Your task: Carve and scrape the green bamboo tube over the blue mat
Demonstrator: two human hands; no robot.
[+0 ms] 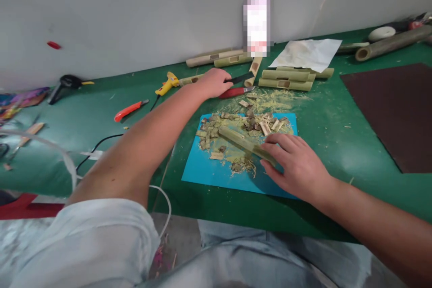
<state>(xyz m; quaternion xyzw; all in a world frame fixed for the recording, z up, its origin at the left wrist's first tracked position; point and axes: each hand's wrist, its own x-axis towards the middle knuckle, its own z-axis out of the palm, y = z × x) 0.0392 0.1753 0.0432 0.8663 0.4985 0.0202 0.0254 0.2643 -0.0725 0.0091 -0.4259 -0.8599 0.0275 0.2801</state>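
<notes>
My right hand (299, 164) is closed around the near end of a green bamboo tube (236, 138), with thumb and fingers on either side. The tube lies slantwise over a blue sheet (202, 173), among bamboo chips (211, 131) and fine shavings. Farther back, my left hand (214, 83) has its fingers closed on one end of a flat black tool (242, 79); its exact kind is unclear. Just below that hand lies a red-handled knife (232, 93), its blade pointing right.
Cut bamboo tubes (286, 84) lie at the back, some under white paper (305, 54). A yellow glue gun (168, 84) and an orange utility knife (130, 110) are on the left. A dark brown board (394, 112) lies right. A blurred upright screen (257, 24) stands against the wall.
</notes>
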